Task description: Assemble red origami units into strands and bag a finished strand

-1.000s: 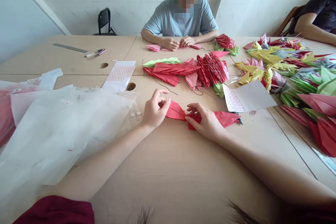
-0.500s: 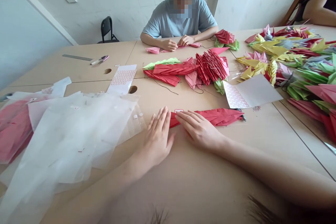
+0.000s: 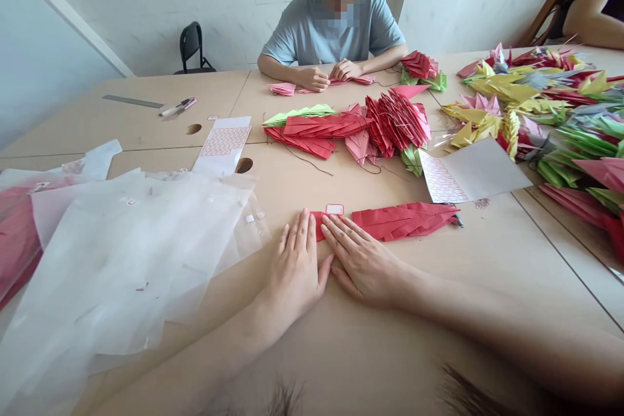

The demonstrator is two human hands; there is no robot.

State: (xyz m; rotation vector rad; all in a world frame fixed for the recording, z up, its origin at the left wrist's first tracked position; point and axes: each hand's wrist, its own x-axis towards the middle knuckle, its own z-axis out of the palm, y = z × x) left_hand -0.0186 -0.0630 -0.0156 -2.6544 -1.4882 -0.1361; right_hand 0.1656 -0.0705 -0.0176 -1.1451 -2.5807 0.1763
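Note:
On the table in front of me lies a long strip of folded red paper (image 3: 409,221). My left hand (image 3: 295,260) rests flat over its left end, fingers straight and side by side. Beside it, my right hand (image 3: 358,257) also lies flat with fingers stretched out, its tips on the red paper. The palms hide part of the strip. A small red-bordered label (image 3: 334,209) sits just above my right fingertips. A dark tip (image 3: 458,218) shows at the strip's right end.
Translucent plastic bags (image 3: 131,260) cover the left side. Beyond my hands are bundles of folded red paper (image 3: 326,127) and label sheets (image 3: 221,143), (image 3: 480,169). A colourful heap of paper cranes (image 3: 560,117) fills the right. Across sits a person (image 3: 336,39) handling pink paper. A ruler (image 3: 132,101) lies far left.
My right hand has slid slightly left and nearer to me, uncovering the label and more red paper. My left hand has shifted a little nearer too. The view has turned slightly.

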